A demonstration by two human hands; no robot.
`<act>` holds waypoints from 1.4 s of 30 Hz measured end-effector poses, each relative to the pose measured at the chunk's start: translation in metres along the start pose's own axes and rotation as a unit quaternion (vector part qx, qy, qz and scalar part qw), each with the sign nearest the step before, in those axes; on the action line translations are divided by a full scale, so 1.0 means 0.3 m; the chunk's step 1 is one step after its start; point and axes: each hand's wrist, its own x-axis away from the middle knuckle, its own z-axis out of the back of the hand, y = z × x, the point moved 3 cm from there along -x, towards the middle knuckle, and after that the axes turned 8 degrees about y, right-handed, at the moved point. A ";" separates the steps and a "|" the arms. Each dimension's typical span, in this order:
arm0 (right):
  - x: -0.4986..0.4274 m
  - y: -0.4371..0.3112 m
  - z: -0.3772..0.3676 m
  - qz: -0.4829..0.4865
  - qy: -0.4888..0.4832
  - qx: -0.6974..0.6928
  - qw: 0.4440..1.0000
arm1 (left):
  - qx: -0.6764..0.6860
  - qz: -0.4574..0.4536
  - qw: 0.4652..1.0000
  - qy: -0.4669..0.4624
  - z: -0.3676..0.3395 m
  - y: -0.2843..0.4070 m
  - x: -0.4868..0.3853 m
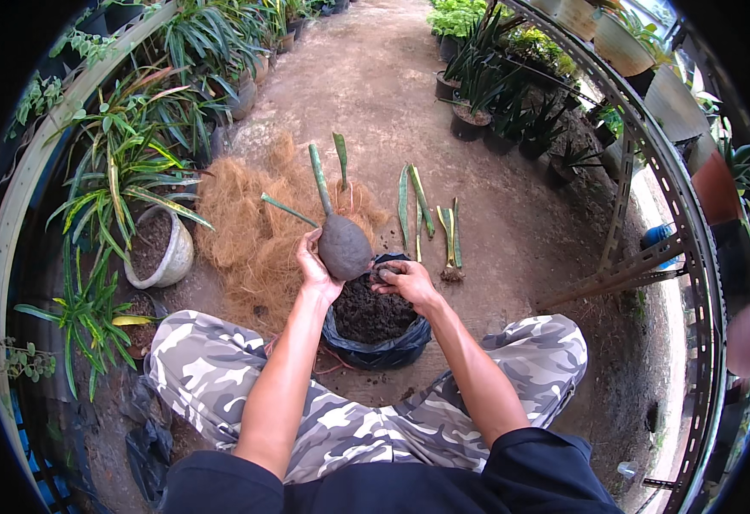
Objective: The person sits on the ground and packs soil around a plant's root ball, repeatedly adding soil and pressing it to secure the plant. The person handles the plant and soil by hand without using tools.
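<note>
My left hand (pixel 315 273) cups a smooth, dark ball of mud (pixel 346 247) from its left side. A thick green cylindrical stem (pixel 319 177) rises from the ball's top. A thinner green stalk (pixel 288 209) slants out to the left behind the ball. My right hand (pixel 411 281), its fingers curled, pinches a dark clump of wet soil (pixel 384 271). Both hands are above a black plastic-lined tub (pixel 407 347) of crumbly dark soil (pixel 368 311). Just beyond the ball, a short leaf (pixel 341 157) stands upright in a fibre bundle (pixel 355 199) tied with reddish string.
Loose brown coconut fibre (pixel 236 218) is heaped at left. Cut snake plant leaves (pixel 404 205) and a rooted piece (pixel 450 241) lie on the dirt floor at right. Potted plants (pixel 163 247) line the left; a perforated metal rack (pixel 677 160) curves along the right.
</note>
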 end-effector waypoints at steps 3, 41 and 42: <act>0.000 0.004 -0.002 0.013 0.004 0.025 1.000 | -0.006 -0.002 1.000 -0.001 0.006 -0.007 -0.003; -0.014 0.040 -0.042 -0.014 0.016 0.004 1.000 | -0.021 -0.037 0.999 0.031 0.057 -0.011 -0.066; -0.019 0.046 -0.041 -0.012 0.022 0.009 1.000 | -0.022 -0.034 0.999 0.031 0.055 -0.012 -0.065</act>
